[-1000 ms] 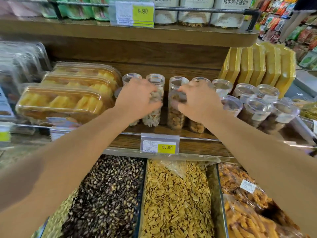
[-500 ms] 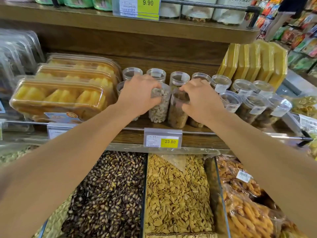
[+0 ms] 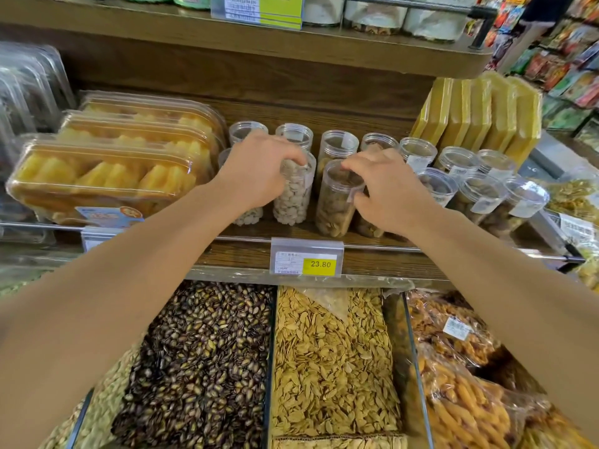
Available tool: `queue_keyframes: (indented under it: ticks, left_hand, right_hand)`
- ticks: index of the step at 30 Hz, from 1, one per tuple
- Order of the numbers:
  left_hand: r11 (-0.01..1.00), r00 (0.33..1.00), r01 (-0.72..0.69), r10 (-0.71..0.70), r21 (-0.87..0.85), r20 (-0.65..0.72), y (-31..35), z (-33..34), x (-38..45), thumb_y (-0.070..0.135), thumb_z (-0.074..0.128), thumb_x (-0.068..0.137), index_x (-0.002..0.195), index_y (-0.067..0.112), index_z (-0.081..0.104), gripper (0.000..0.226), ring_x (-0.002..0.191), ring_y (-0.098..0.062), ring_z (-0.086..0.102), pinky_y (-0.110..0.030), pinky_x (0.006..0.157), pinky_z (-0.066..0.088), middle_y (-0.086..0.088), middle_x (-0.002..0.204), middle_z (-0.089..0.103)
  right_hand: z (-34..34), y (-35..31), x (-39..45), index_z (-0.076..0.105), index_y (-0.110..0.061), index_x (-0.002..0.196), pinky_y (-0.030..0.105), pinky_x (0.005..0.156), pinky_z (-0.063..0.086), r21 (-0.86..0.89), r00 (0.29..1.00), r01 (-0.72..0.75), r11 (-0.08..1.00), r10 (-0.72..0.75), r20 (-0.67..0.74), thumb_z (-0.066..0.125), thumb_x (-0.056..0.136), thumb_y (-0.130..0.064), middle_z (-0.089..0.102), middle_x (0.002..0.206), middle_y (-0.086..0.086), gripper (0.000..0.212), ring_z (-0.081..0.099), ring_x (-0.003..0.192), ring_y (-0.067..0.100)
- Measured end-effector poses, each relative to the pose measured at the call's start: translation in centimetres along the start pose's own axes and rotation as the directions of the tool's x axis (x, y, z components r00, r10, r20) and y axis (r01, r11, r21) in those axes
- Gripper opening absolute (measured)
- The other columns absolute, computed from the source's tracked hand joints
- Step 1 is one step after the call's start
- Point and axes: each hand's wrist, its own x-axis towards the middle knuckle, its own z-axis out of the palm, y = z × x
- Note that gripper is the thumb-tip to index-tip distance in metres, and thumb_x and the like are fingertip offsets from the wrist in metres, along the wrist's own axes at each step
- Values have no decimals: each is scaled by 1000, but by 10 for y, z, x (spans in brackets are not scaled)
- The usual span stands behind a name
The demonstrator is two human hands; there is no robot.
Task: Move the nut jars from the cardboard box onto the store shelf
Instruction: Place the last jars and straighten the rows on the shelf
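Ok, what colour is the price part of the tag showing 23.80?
Yellow with dark digits, beside a white section; the price tag shows best in the head view.

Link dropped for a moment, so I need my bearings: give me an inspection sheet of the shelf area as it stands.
Surface: wooden shelf with a rail and a 23.80 price tag.
Job's things: clear nut jars upright in rows; cardboard box not in view.
Clutter: yellow snack trays left, yellow packs right, seed bins below.
Grippers: left hand grips a pale-nut jar; right hand grips a brown-nut jar.
Cables: nothing seen.
Surroundings: upper shelf, aisle of packets at right.
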Motion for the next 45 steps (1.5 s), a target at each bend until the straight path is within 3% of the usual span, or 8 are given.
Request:
queue_keyframes:
  ticks: [3, 6, 10, 13, 18, 24, 34, 45]
  left_hand:
    - [995, 999, 39, -42, -91, -28, 3, -4, -2, 31, 60, 74, 120, 27, 65, 46, 122, -25, 50, -48, 102, 42, -1, 126, 61]
    - [999, 999, 40, -39, 22, -7, 17, 0, -2, 54, 58, 77, 124, 27, 62, 54, 119, -27, 48, -48, 98, 43, -2, 122, 62]
    - [997, 1000, -6, 7, 75, -7, 21, 2, 0, 21, 66, 86, 123, 28, 63, 38, 120, -28, 45, -45, 97, 43, -3, 127, 60]
    - [1000, 998, -1, 1, -12, 57, 13, -3, 1, 0, 59, 82, 117, 31, 65, 47, 125, -23, 47, -46, 102, 43, 0, 129, 61]
    - [999, 999, -37, 37, 1, 2, 9, 3, -3, 31, 64, 82, 122, 29, 64, 40, 122, -23, 51, -49, 102, 42, 2, 127, 62]
    - [998, 997, -52, 50, -23, -65, 9, 8, -4, 38, 64, 82, 118, 27, 66, 38, 123, -21, 49, -46, 102, 41, 3, 126, 62]
    - [995, 995, -102, 102, 3, -10, 15, 0, -4, 18, 65, 89, 123, 25, 66, 35, 125, -16, 52, -37, 108, 36, 4, 130, 63]
    - [997, 996, -68, 70, 38, -48, 15, 10, -5, 35, 69, 83, 117, 32, 68, 34, 116, -22, 53, -49, 98, 42, 8, 122, 66]
  right_hand:
    - [1, 1, -1, 50, -18, 138, 43, 107, 36, 18, 1000, 0, 1000, 0, -13, 60, 85, -20, 48, 140, 1, 54, 35, 130, 24]
    - [5, -4, 1, 48, -17, 138, 40, 99, 39, -11, 999, -30, 999, 30, -26, 62, 88, -26, 48, 137, 4, 54, 38, 127, 25]
    - [9, -1, 1, 48, -19, 137, 39, 95, 40, -18, 999, -21, 1000, 21, -38, 62, 91, -30, 50, 135, 2, 50, 39, 125, 26]
    - [7, 5, -1, 48, -19, 140, 41, 101, 39, 10, 1000, 6, 1000, -6, -12, 61, 89, -24, 50, 139, 1, 52, 39, 129, 26]
    - [4, 20, -4, 55, -20, 136, 43, 109, 35, 47, 998, 62, 997, -61, -20, 51, 88, -2, 55, 138, 1, 51, 44, 128, 28]
    - [5, 14, -5, 56, -21, 134, 32, 90, 37, 4, 998, 10, 1000, -9, -55, 60, 92, -32, 54, 124, 2, 43, 43, 119, 25]
    - [7, 9, -7, 57, -20, 131, 39, 92, 42, -3, 995, 4, 1000, -5, -98, 62, 90, -39, 54, 123, 2, 45, 44, 118, 26]
    - [9, 10, -4, 56, -20, 133, 37, 95, 39, 11, 996, 0, 1000, 1, -90, 63, 91, -35, 53, 125, -1, 45, 41, 120, 23]
